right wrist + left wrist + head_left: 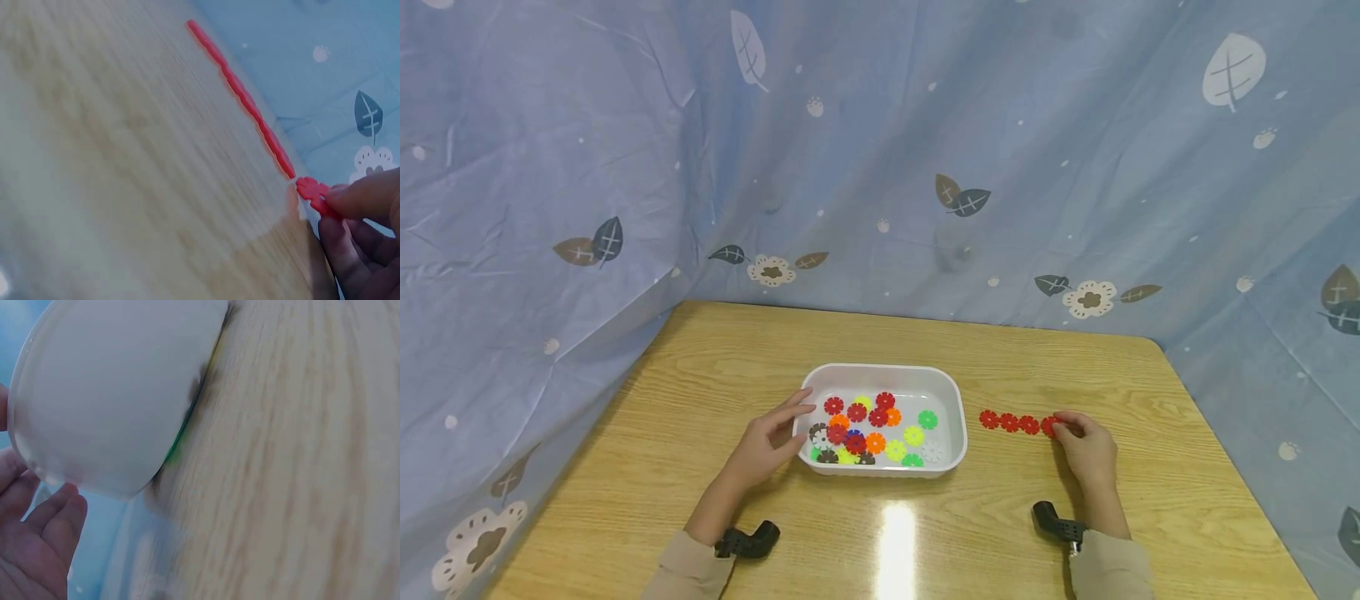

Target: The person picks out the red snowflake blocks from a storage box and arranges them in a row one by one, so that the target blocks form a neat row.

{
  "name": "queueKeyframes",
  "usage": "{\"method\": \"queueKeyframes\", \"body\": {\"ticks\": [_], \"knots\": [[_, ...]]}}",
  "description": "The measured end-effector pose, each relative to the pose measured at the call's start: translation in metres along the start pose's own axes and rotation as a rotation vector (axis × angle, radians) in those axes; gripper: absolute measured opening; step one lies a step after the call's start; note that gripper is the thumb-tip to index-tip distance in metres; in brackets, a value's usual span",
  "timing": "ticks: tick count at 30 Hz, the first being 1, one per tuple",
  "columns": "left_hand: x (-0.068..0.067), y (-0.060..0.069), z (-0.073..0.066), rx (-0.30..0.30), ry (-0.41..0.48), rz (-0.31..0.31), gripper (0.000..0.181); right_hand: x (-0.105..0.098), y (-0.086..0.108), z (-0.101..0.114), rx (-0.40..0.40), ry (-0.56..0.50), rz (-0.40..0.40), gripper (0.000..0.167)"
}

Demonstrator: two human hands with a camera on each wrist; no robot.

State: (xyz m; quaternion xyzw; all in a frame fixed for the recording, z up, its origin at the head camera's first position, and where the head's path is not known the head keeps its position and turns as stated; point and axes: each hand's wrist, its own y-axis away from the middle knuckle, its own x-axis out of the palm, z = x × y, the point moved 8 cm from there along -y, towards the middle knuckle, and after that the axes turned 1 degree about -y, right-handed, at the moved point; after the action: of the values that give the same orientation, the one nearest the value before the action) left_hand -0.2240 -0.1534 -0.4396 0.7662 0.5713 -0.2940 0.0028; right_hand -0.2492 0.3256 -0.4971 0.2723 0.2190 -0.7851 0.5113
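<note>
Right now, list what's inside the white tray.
The white tray holds notched discs: red, orange, yellow, green, blue, dark and white. Anything fully beneath the overlapping ones is hidden.

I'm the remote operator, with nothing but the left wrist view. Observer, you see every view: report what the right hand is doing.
Observer: The right hand is pinching a red notched disc beside the right-hand end of a row of three other red discs.
Operator: Now tell me what's inside the white tray; I only see its outer wall.
Observer: Loose notched discs in several colours, including red, orange, yellow and green.
</note>
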Motion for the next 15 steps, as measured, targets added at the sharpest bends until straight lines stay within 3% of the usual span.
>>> {"method": "queueKeyframes", "body": {"ticks": [15], "knots": [[0.0002,-0.0004,0.0009,0.005,0.002,0.005,0.036,0.0025,-0.0007,0.004,-0.02,0.051,-0.045,0.024]]}}
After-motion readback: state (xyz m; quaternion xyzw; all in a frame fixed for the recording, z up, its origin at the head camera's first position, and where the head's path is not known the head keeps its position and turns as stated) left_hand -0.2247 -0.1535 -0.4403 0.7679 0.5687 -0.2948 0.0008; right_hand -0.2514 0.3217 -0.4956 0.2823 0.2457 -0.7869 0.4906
